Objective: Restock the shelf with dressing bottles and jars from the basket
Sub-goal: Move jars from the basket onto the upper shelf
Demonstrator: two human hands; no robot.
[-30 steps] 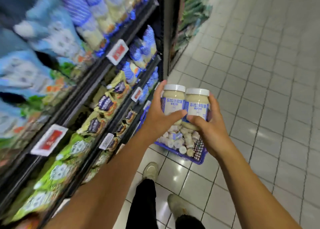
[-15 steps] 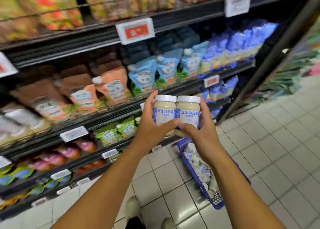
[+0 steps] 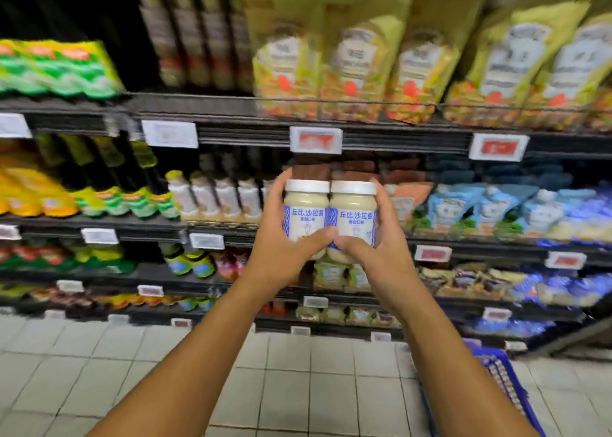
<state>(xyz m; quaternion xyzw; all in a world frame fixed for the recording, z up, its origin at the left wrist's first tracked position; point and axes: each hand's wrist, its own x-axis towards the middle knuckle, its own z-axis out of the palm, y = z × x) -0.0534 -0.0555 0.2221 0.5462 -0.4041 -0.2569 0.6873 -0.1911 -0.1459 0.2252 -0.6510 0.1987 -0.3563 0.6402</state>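
Two jars are held upright, side by side and touching: the left jar (image 3: 306,215) in the left hand (image 3: 281,254), the right jar (image 3: 352,215) in the right hand (image 3: 381,258). Each hand grips its jar's outer side. The shelf unit (image 3: 245,135) stands behind the jars. A row of bottles (image 3: 215,195) stands left of them, small pouches (image 3: 480,205) lie to their right, and large pouches (image 3: 357,59) stand a shelf above. Low and right of the jars, a basket (image 3: 506,380) sits on the floor (image 3: 298,387)

Left hand (image 3: 276,259), right hand (image 3: 381,263): fingers (image 3: 280,190) curled.
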